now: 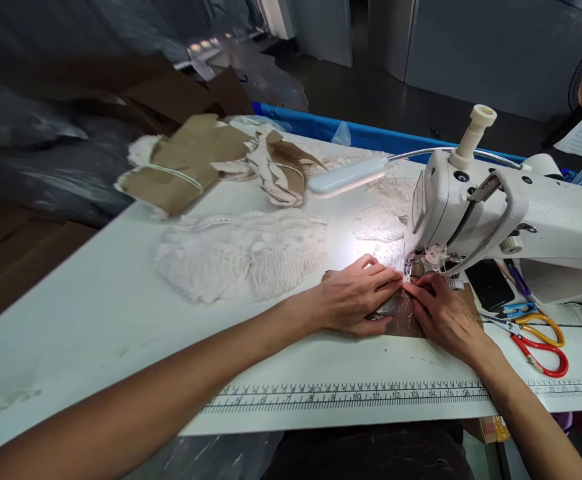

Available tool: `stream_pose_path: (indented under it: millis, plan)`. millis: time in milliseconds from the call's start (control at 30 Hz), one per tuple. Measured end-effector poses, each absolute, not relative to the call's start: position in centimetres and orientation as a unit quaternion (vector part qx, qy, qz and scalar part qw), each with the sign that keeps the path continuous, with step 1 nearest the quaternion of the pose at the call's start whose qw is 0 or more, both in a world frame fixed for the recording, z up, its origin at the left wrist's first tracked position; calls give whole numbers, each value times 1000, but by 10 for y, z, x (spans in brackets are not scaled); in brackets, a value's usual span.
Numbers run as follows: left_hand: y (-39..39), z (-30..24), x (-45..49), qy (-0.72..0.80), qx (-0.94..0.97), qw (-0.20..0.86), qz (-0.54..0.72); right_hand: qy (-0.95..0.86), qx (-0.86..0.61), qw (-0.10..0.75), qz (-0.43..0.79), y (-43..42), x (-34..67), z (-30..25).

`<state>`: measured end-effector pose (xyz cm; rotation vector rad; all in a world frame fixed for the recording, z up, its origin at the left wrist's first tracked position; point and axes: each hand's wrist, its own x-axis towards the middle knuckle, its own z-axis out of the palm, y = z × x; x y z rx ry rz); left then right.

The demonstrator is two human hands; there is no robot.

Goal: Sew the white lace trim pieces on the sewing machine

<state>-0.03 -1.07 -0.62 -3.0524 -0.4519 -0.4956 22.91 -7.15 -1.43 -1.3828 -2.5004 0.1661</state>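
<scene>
My left hand [358, 293] lies flat with fingers stretched out on a small brown piece of fabric [405, 320] at the needle of a white sewing machine [495, 213]. My right hand [443, 313] presses the same piece from the right, fingertips meeting the left hand's just before the presser foot [413, 270]. Both hands hold the piece down on the white table [95, 313]. A lamp [345, 179] on a flexible neck lights the spot.
A heap of white lace [243, 253] lies left of my hands; brown card pieces wrapped with lace [185, 163] sit further back. Red and yellow-handled scissors [541, 337] and a phone [489, 283] lie right of the needle. A printed ruler [351, 395] runs along the front edge.
</scene>
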Motion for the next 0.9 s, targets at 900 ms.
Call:
stream_pose_path:
  millis: [900]
  plan:
    - [-2, 2, 3, -202, -972, 8, -116, -793, -522, 187, 250, -62, 244, 9]
